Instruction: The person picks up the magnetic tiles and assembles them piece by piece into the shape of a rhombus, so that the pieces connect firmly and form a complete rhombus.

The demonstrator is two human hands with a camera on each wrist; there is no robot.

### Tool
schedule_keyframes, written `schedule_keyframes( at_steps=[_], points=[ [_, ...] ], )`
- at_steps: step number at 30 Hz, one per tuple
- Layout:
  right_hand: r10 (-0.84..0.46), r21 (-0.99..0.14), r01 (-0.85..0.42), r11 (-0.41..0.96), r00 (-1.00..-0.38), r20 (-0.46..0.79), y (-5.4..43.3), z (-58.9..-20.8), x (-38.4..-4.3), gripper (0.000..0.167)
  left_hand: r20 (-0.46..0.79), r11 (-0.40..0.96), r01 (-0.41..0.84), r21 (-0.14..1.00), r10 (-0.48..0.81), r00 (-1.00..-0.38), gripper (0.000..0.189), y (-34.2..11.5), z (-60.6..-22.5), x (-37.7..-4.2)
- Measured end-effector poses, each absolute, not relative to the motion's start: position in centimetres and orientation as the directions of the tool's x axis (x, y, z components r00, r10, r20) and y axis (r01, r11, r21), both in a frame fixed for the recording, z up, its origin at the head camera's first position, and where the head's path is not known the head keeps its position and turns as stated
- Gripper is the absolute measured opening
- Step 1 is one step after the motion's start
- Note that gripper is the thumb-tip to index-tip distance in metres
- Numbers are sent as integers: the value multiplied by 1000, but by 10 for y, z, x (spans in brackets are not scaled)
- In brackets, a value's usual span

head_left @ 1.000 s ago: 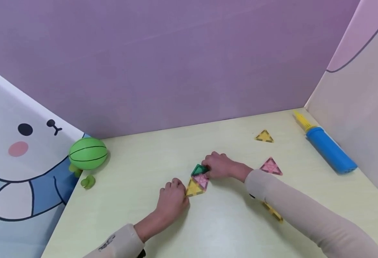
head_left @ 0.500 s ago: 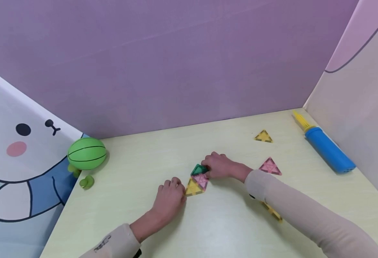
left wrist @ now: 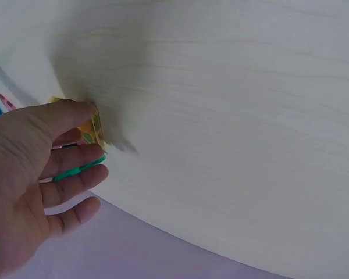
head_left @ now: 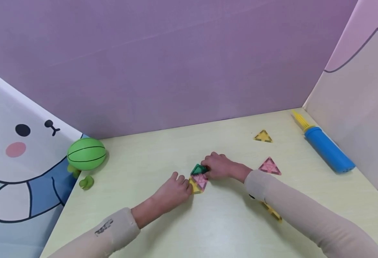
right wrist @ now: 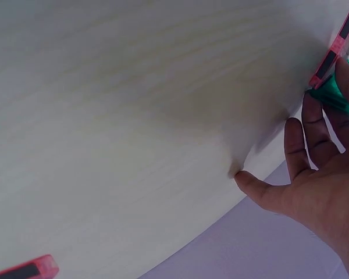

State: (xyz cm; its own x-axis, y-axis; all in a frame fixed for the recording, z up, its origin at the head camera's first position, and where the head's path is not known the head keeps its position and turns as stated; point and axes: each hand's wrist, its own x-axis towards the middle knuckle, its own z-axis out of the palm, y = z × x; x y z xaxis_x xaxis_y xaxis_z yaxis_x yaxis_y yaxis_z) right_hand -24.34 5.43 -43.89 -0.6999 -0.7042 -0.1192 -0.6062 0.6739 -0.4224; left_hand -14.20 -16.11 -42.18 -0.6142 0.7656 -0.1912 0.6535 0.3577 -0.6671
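Three see-through triangular magnetic tiles lie edge to edge mid-table in the head view: a green tile point(head_left: 197, 169), a pink tile point(head_left: 201, 180) and a yellow tile point(head_left: 195, 187). My left hand point(head_left: 173, 192) pinches the yellow tile at its left side, thumb and index finger across it in the left wrist view. From the right, my right hand point(head_left: 219, 165) pinches the green tile, its fingers covering the tile's right part. In the right wrist view the green tile point(right wrist: 333, 97) sits between thumb and fingers, against the pink tile's edge point(right wrist: 336, 49).
Further right lie a second pink triangle point(head_left: 270, 166), a yellow triangle point(head_left: 263, 136) and another yellow tile point(head_left: 274, 214), partly under the right sleeve. A blue hand pump point(head_left: 329, 148) lies by the right wall. A green ball point(head_left: 86, 154) and small green toy point(head_left: 86, 182) stand left.
My left hand has shifted up and right, rotating onto the yellow tile and covering more of its left side. The right hand stays on the green tile.
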Motion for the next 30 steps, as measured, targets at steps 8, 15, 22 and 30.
schedule_keyframes(
  at_steps=[8,15,22,30],
  points=[
    [-717,-405,-627,665,-688,-113,54,-440,-244,16,-146,359,651,-669,795,-588,38,-159,-428,-140],
    [-714,-410,-621,668,-690,-118,56,-440,-244,17,-92,428,663,-615,795,-599,37,-165,-426,-140],
    [-711,-427,-609,668,-692,-126,55,-438,-243,16,-31,477,684,-552,808,-588,29,-177,-424,-146],
    [-725,-439,-622,648,-680,-106,55,-440,-245,13,139,629,695,-348,768,-625,22,-179,-432,-163]
  ],
)
